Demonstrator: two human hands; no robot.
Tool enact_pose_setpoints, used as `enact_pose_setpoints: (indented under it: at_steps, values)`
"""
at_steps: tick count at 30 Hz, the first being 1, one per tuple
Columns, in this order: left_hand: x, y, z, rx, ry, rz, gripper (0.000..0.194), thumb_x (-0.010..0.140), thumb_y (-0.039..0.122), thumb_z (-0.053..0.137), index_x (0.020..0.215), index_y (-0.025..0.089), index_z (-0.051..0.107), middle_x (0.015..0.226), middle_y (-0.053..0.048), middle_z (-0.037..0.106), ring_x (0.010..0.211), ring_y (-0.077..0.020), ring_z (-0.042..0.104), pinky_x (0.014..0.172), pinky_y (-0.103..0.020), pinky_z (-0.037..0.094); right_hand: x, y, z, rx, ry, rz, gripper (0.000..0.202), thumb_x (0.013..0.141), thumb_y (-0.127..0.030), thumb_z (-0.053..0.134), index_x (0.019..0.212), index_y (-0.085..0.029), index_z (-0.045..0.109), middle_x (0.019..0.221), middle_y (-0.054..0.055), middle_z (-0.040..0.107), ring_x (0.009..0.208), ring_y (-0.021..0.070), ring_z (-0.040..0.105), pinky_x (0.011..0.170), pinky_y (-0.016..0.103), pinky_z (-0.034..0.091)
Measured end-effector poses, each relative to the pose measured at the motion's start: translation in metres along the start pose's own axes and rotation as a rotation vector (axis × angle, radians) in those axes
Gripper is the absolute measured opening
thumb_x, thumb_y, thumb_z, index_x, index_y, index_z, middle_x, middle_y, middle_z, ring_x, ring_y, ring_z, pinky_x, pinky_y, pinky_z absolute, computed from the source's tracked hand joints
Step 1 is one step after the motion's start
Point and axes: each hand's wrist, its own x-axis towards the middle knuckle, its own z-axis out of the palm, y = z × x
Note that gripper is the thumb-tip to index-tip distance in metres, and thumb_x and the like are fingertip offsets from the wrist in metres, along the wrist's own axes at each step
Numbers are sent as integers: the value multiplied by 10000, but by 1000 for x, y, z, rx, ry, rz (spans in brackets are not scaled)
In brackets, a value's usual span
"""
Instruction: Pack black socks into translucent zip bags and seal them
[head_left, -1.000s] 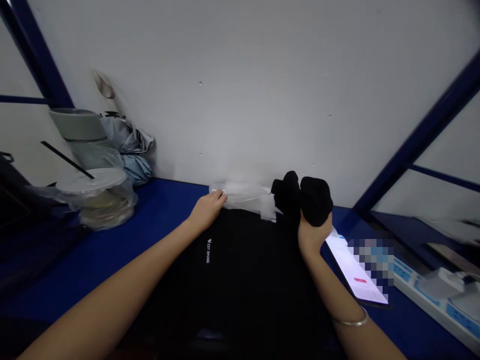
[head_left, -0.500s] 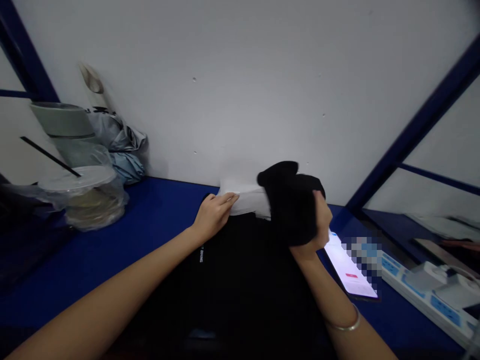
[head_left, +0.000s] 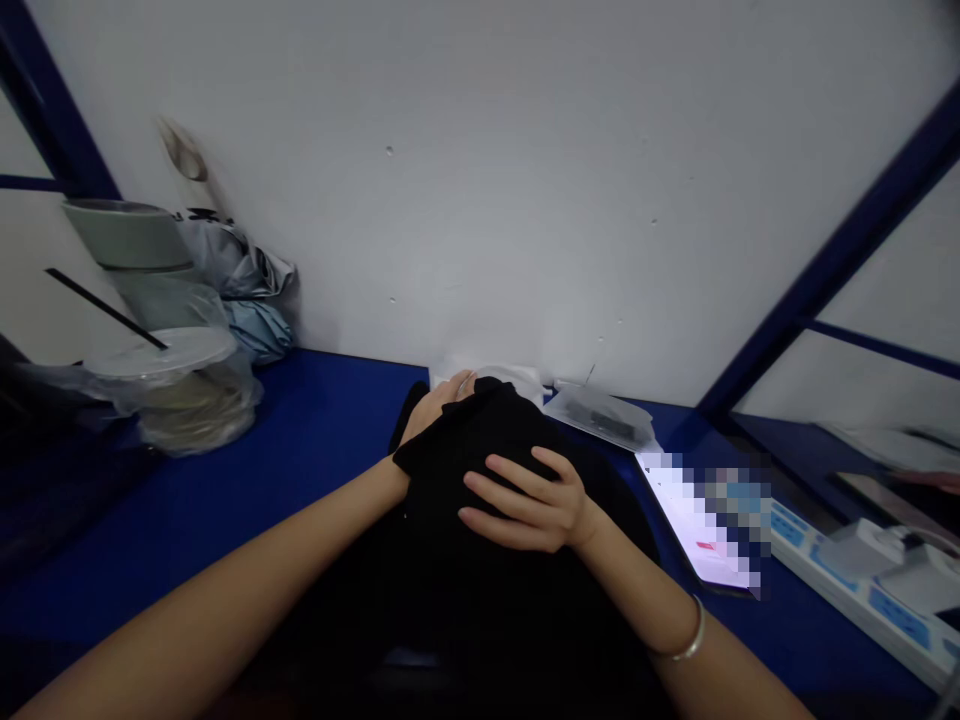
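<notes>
A black garment point(head_left: 480, 590) is spread in front of me, with a folded flap of black cloth point(head_left: 491, 425) on top. My right hand point(head_left: 529, 505) lies flat on this cloth, fingers stretched and apart. At the far edge of the garment is my left hand point(head_left: 429, 412), partly covered by the flap. What shows of its fingers is stretched out, resting by a white sheet or packet point(head_left: 525, 380) against the wall. The covered part of the left hand is hidden.
A bagged drink cup point(head_left: 191, 385) with a black straw, a grey-green container point(head_left: 139, 240) and a folded umbrella point(head_left: 259, 330) stand left. Toward the right lie a clear plastic packet point(head_left: 604, 415), a lit phone point(head_left: 694, 530) and a power strip point(head_left: 840, 585). The wall point(head_left: 525, 200) rises behind.
My right hand has brought the raised black cloth left and down, over part of my left hand, and its grip has opened flat. The clear packet has come into view.
</notes>
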Motion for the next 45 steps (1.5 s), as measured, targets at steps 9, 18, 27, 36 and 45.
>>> enact_pose_setpoints:
  at_steps: [9, 18, 27, 36, 45]
  values:
    - [0, 5, -5, -84, 1, 5, 398, 875, 268, 339, 1273, 266, 337, 1323, -27, 406, 1247, -221, 308, 1021, -422, 263, -4, 5, 5, 52, -83, 145, 233, 824, -203, 492, 1008, -326, 566, 1062, -67, 638, 1123, 119, 493, 933, 330, 379]
    - [1, 16, -12, -274, 14, 81, 577, 798, 187, 480, 1323, 280, 261, 1371, -53, 324, 1254, -196, 313, 1043, -439, 265, -19, 13, 13, 35, -235, 436, 375, 839, -157, 357, 1184, -204, 498, 1203, 58, 550, 1196, 199, 416, 883, 374, 403]
    - [-4, 25, -6, -203, -18, 248, 800, 613, -76, 309, 1345, 234, 220, 1376, -60, 313, 1281, -197, 258, 1048, -460, 277, -19, 15, 16, -136, -338, 521, 418, 805, -114, 377, 1200, -193, 490, 1202, 69, 550, 1098, 242, 492, 806, 381, 440]
    - [-16, 48, 5, 82, -146, 474, 747, 644, -89, 270, 1342, 172, 209, 1327, -95, 401, 1309, -271, 153, 938, -559, 350, -24, 10, 28, -216, -287, 618, 363, 833, -149, 403, 1178, -182, 513, 1108, 107, 601, 1086, 273, 502, 860, 428, 430]
    - [-21, 39, 5, -167, 307, 253, 392, 779, 130, 389, 1162, 200, 347, 1221, -123, 421, 1196, -248, 364, 955, -477, 345, -24, 25, 13, -194, -84, 755, 516, 770, -150, 490, 1270, -230, 389, 1242, 86, 505, 1198, 283, 398, 932, 488, 371]
